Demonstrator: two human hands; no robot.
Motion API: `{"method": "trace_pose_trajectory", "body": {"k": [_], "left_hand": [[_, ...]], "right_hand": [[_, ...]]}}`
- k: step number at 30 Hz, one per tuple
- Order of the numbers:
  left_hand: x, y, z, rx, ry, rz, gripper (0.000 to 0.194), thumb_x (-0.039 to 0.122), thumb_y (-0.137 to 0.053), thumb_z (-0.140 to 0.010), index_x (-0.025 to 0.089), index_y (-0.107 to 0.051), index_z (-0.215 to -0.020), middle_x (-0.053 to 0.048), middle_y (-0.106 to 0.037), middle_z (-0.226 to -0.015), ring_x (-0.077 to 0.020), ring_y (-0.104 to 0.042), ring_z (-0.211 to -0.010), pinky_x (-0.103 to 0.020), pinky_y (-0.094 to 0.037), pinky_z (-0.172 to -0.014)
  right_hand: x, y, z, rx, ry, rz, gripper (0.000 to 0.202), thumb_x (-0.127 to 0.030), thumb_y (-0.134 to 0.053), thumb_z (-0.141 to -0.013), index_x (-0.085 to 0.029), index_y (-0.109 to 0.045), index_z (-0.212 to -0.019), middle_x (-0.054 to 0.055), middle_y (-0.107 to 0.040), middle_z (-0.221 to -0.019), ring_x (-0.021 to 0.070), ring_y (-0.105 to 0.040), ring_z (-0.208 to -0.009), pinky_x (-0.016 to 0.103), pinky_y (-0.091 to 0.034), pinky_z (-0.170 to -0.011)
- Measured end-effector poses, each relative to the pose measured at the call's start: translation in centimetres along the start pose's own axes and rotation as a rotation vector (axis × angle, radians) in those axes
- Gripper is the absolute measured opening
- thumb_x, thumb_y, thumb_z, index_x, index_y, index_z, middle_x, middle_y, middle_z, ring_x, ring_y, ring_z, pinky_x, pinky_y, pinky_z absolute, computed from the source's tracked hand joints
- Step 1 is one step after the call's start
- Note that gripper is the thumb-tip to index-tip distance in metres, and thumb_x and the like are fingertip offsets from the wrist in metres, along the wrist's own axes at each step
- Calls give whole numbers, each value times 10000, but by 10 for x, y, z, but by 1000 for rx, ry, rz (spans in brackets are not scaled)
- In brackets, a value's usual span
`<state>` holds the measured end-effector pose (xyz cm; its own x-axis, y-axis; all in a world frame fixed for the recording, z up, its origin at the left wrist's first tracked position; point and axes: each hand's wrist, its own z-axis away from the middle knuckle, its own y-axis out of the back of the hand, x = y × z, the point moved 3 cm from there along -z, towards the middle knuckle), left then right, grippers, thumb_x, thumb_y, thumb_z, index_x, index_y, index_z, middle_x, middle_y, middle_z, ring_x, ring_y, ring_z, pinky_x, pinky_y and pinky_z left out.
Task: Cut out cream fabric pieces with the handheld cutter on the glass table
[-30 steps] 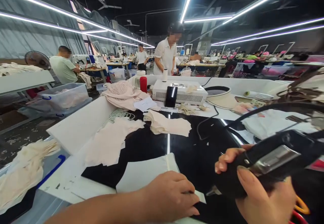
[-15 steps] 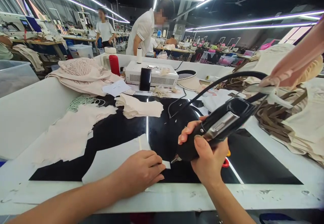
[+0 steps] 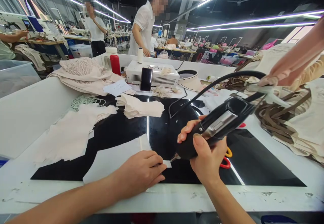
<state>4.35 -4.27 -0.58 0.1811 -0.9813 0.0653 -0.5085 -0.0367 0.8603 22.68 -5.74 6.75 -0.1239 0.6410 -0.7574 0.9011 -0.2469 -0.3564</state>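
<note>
My right hand (image 3: 206,156) grips a black corded hand tool with a pointed metal tip (image 3: 215,128). Its fingers wrap round the body, with the thumb along the near side. The tip points down and left, close to the end of a narrow white strip (image 3: 167,164). My left hand (image 3: 143,170) lies palm down over that strip and a larger white sheet (image 3: 113,156), fingers slightly bent and its palm hidden. Scissors with red and yellow handles (image 3: 226,163) lie partly hidden behind my right wrist. Beneath is a glossy black board (image 3: 263,163).
Cream fabric pieces (image 3: 140,106) are stacked beyond the sheet, with more cloth (image 3: 68,136) at left. A white vented box (image 3: 154,74), a phone (image 3: 146,79) and a red bottle (image 3: 115,64) stand behind. Brown-strapped cloth (image 3: 288,112) heaps at right. A co-worker (image 3: 143,28) stands beyond the table.
My hands and the black tool stay almost where they were. More of the scissor handles shows. The nearer co-worker has straightened up, and another person farther left has raised a hand.
</note>
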Motion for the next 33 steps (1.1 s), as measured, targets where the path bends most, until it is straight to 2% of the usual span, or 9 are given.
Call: {"method": "trace_pose_trajectory", "body": {"k": [10,17,23,33], "left_hand": [[1,1,-1,-11,16,4,208,307,-643,-1117,131,-717,-1200,-60,-742,-1065,-208,-713,-1005,-337,-610,-962],[0,2,-2,-28,27,24,198,296,-650,-1111,135,-713,-1208,-62,-735,-1069,-216,-712,-1002,-349,-620,-933],[1,2,-1,-16,24,43,197,285,-659,-1104,128,-713,-1209,-65,-733,-1065,-221,-711,-1003,-357,-621,-937],[-11,9,0,5,137,197,199,176,-549,-1132,170,-748,-1117,-66,-751,-1066,-188,-709,-939,-314,-599,-862]], "right_hand": [[1,-1,1,-14,-24,57,323,-239,-785,-941,-304,-619,-1210,-42,-700,-908,143,-675,-651,321,-605,-607],[-6,2,2,-1,-12,5,325,-325,-841,-921,-292,-662,-1190,-38,-703,-880,140,-676,-649,291,-612,-577],[-6,2,7,-7,-29,19,320,-326,-836,-924,-296,-655,-1185,-37,-696,-883,137,-676,-643,289,-616,-573],[-5,2,8,-9,-33,44,349,-350,-844,-917,-301,-635,-1192,-33,-689,-886,145,-665,-642,304,-611,-579]]}}
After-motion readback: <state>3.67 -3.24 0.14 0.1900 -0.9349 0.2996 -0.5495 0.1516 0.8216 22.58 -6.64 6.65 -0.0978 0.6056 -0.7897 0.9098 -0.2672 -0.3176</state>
